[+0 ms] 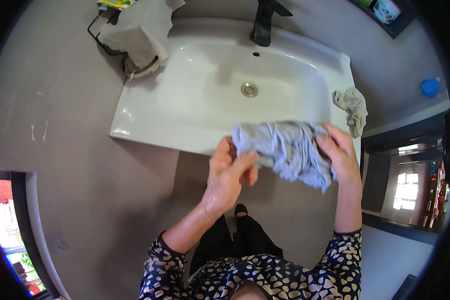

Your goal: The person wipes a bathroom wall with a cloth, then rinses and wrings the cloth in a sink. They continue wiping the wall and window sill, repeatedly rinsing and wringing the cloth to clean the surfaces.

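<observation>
A bunched, wrinkled light blue-grey cloth [285, 147] is stretched between my hands, over the front edge of the white washbasin [150, 110]. My left hand [227, 172] pinches its left end, thumb and fingers closed on it. At the other end my right hand [341, 152] grips the cloth, with the thumb on top and the remaining fingers mostly hidden behind the fabric. The folds hang a little lower near the right hand. Whether the cloth is wet I cannot tell.
A black faucet [263, 25] stands at the basin's back, above a round metal drain [249, 90]. Another crumpled greyish cloth [354, 107] lies on the right rim. At the back left, a pale cloth [140, 32] drapes over a black wire rack [97, 37]. A dark-framed mirror [407, 180] is at right.
</observation>
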A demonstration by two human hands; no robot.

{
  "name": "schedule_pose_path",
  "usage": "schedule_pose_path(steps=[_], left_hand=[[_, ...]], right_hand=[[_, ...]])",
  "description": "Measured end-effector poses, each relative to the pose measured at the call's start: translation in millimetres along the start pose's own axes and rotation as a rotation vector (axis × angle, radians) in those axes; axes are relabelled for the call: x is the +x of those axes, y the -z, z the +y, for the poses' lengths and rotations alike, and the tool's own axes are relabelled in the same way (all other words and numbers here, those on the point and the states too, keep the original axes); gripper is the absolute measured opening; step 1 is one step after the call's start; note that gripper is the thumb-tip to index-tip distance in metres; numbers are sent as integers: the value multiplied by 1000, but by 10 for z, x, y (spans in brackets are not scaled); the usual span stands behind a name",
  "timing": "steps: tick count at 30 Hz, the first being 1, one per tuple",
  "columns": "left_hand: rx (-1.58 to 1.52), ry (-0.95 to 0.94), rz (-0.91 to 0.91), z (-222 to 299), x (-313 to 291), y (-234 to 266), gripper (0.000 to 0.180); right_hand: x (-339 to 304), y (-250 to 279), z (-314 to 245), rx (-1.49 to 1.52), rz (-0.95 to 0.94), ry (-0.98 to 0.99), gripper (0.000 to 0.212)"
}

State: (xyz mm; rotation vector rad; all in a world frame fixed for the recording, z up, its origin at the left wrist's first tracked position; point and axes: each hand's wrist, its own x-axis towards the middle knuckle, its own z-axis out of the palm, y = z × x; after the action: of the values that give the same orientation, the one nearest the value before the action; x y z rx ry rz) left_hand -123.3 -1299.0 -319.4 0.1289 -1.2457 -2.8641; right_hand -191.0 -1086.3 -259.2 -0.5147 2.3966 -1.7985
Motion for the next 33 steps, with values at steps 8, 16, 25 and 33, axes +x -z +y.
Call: schedule_pose_path(steps=[8,16,25,33], left_hand=[[60,204,442,174,1395,495,65],[213,344,515,36,1893,738,70],[189,559,478,-31,2056,567,83],[-248,649,417,-69,2157,610,86]], right_hand=[[1621,30,1173,-583,179,-259,32],[2035,-513,1897,-727,170,-387,39],[2051,-471,1788,-860,405,-336,28],[1979,-1283,1201,9,-81,-112,22]])
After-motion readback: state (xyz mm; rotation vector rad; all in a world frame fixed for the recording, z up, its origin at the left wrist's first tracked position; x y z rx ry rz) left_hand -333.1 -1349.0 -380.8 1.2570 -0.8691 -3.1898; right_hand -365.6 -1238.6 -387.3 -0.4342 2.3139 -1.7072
